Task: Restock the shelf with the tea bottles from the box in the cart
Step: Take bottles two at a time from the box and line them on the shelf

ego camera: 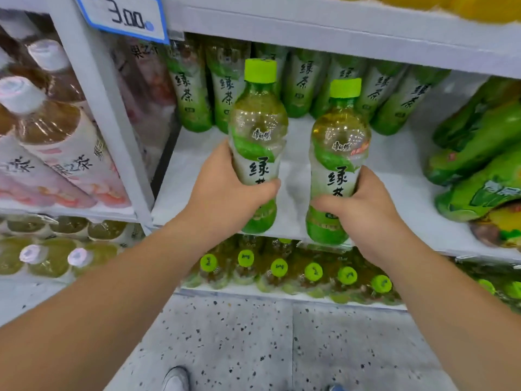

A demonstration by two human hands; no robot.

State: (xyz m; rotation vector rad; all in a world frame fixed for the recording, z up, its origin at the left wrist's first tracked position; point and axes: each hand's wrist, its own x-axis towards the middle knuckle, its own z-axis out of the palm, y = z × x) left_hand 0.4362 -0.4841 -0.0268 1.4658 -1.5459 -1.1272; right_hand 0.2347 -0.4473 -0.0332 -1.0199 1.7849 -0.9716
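nearest, a shoe (176,379) stands on the speckled floor (253,348). above it, a lower shelf holds green-capped bottles (279,268) in a row along its front edge. the left hand (225,190) is wrapped around the lower half of the left tea bottle (258,131), fingers curled across its label. the right hand (363,204) grasps the right tea bottle (338,148) the same way. both bottles are upright, side by side but apart, their bases at the front edge of the shelf (197,176); whether they rest on it cannot be told. along the shelf's back edge stands a row of matching green tea bottles (304,83). green packs (479,165) lie at its right end. a price tag (124,16) hangs at the top left.
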